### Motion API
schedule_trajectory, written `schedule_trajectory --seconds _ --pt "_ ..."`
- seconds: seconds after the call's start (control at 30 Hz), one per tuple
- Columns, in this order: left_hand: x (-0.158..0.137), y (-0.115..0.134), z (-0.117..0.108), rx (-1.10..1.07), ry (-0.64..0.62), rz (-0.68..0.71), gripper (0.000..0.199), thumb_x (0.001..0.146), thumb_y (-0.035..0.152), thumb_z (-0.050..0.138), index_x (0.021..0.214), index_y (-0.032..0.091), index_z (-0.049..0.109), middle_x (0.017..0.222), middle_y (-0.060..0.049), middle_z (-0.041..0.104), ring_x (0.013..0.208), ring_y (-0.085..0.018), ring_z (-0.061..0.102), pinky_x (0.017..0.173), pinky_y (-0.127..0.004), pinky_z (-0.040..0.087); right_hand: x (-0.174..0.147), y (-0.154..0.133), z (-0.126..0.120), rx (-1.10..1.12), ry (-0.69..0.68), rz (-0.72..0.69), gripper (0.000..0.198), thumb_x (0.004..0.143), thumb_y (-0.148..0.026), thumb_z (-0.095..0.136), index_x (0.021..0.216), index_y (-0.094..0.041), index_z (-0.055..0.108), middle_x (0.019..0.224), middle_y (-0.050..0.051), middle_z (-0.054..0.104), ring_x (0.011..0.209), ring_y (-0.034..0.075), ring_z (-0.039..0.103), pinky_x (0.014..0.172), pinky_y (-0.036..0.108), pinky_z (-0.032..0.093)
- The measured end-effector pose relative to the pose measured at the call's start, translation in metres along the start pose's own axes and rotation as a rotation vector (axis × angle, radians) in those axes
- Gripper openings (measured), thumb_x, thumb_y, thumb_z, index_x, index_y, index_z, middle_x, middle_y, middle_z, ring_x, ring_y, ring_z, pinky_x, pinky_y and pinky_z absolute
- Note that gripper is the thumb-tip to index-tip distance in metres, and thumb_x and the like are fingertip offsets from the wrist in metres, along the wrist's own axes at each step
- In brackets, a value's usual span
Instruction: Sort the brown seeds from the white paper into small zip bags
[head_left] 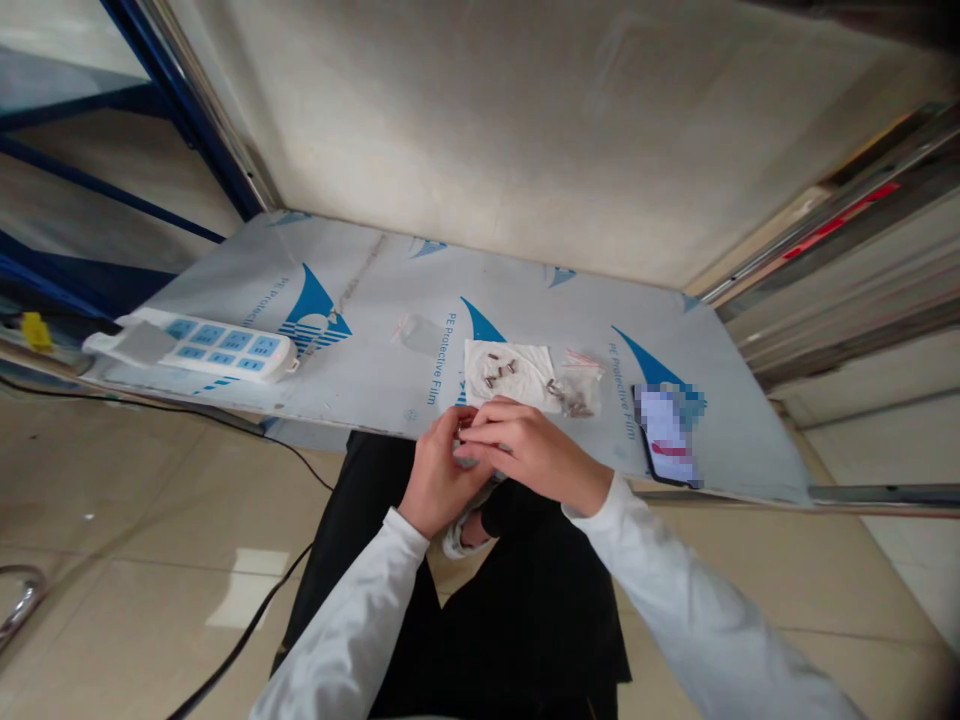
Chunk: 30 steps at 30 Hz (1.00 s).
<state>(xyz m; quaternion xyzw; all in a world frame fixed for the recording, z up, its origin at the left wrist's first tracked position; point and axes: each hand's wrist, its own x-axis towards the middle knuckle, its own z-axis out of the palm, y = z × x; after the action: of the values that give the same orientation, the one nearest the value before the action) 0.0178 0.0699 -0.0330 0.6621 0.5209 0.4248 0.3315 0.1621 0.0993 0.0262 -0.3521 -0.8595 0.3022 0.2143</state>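
Left hand and right hand touching at table edge, grip closure indiscernible, metal cylinders on white sheet beyond

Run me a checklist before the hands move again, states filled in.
1. Left hand and right hand together: ok.
2. Both fully over the table: not ok, they meet at its near edge.
3. Item between the fingers identified: cannot tell, fingers cover it.
4. Small metal pieces lying on the white sheet: ok.
5. Clear plastic bag sealed: cannot tell.
6. Phone apart from hands: ok.
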Motion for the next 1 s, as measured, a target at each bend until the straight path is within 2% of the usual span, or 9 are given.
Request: schedule_trajectory --seconds 0.03,0.1,0.17,0.23,0.33,0.47,0.67,0.83,1.0 --pt "0.000 -0.001 0.000 0.014 0.009 -0.008 0.030 0.072 0.021 0.063 0.099 0.019 0.052 0.088 -0.003 0.065 0.081 -0.018 0.063 0.074 -0.028 0.048 0.001 0.012 -0.001 0.034 0.047 0.029 0.020 0.090 -0.030 0.054 0.095 -0.024 0.073 0.089 0.003 0.068 0.086 0.015 0.061 0.079 0.028 0.048" --pt "-0.001 -0.004 -0.002 0.043 0.030 -0.025 0.029 0.075 0.024 0.062 0.102 0.019 0.053 0.080 0.000 0.063 0.076 -0.016 0.062 0.074 -0.027 0.047 0.004 0.046 -0.003 0.044 0.232 0.149 0.022 0.090 -0.031 0.054 0.099 -0.021 0.071 0.093 0.004 0.068 0.080 0.014 0.062 0.075 0.027 0.049" --pt "-0.001 -0.006 -0.004 0.058 0.042 -0.040 0.029 0.076 0.026 0.062 0.103 0.019 0.053 0.077 0.001 0.061 0.074 -0.014 0.062 0.073 -0.026 0.046 0.010 0.085 -0.004 -0.085 0.422 0.332 0.021 0.086 -0.029 0.059 0.099 -0.016 0.070 0.092 0.007 0.068 0.071 0.014 0.061 0.071 0.027 0.049" --pt "-0.001 -0.006 -0.006 0.063 0.040 -0.050 0.029 0.076 0.026 0.062 0.103 0.019 0.053 0.077 0.001 0.061 0.074 -0.014 0.062 0.073 -0.025 0.046 0.017 0.120 -0.002 -0.274 0.414 0.470 0.022 0.081 -0.026 0.064 0.097 -0.013 0.070 0.091 0.009 0.067 0.070 0.015 0.061 0.074 0.029 0.049" --pt "-0.001 -0.007 -0.009 0.069 0.036 -0.063 0.029 0.077 0.027 0.062 0.103 0.019 0.053 0.078 0.001 0.062 0.073 -0.014 0.061 0.072 -0.025 0.045 0.025 0.149 0.004 -0.402 0.299 0.504 0.018 0.080 -0.023 0.065 0.094 -0.014 0.071 0.092 0.009 0.067 0.077 0.015 0.062 0.079 0.028 0.047" --pt "-0.001 -0.010 -0.011 0.060 0.037 -0.075 0.029 0.076 0.027 0.062 0.103 0.019 0.054 0.079 0.000 0.062 0.073 -0.013 0.061 0.071 -0.024 0.045 0.031 0.152 0.011 -0.434 0.259 0.516 0.017 0.083 -0.015 0.058 0.092 -0.017 0.072 0.093 0.008 0.068 0.084 0.015 0.063 0.083 0.026 0.046" --pt "0.001 -0.011 -0.011 0.044 0.037 -0.078 0.028 0.077 0.026 0.061 0.102 0.019 0.055 0.078 0.001 0.062 0.073 -0.013 0.061 0.072 -0.024 0.045 0.034 0.148 0.009 -0.504 0.262 0.628 0.018 0.080 -0.014 0.056 0.090 -0.017 0.071 0.091 0.011 0.070 0.086 0.020 0.063 0.079 0.029 0.046" --pt "0.002 -0.012 -0.011 0.033 0.037 -0.083 0.027 0.076 0.026 0.062 0.101 0.019 0.055 0.077 0.001 0.062 0.073 -0.013 0.062 0.072 -0.024 0.046 0.037 0.149 0.008 -0.500 0.308 0.703 0.025 0.081 -0.018 0.055 0.102 -0.014 0.068 0.095 0.012 0.072 0.088 0.021 0.065 0.080 0.029 0.046" --pt "0.001 -0.012 -0.011 0.040 0.034 -0.081 0.025 0.076 0.025 0.062 0.100 0.019 0.055 0.078 0.001 0.063 0.073 -0.014 0.062 0.073 -0.025 0.046 0.043 0.151 0.007 -0.468 0.326 0.727 0.020 0.082 -0.018 0.055 0.088 -0.015 0.073 0.093 0.012 0.073 0.086 0.020 0.066 0.078 0.027 0.046"
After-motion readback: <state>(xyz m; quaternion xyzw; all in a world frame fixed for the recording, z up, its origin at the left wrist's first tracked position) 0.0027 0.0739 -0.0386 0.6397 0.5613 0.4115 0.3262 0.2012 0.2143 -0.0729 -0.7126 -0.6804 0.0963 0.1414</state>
